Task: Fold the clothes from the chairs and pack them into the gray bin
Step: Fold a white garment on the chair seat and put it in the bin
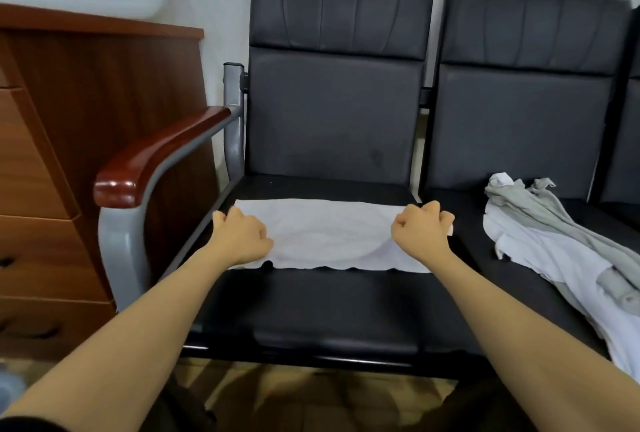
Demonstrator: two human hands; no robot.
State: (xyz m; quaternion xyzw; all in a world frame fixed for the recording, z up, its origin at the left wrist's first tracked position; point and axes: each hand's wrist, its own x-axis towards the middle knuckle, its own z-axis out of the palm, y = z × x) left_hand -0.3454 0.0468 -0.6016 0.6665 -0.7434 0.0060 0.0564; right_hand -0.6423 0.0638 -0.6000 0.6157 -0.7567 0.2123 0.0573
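A white garment (325,234), folded into a flat band, lies across the seat of the left black chair (332,314). My left hand (240,236) grips its left end with curled fingers. At the right end, my right hand (420,229) grips the cloth the same way, and a bit of white shows past its knuckles. On the seat of the right chair (526,113) lies a loose heap of a gray garment (540,213) over a white one (561,258). The gray bin is not in view.
A wooden armrest (156,154) on a gray metal frame bounds the left chair's left side. A brown wooden drawer cabinet (69,141) stands further left. The chair backs rise close behind, against a white wall.
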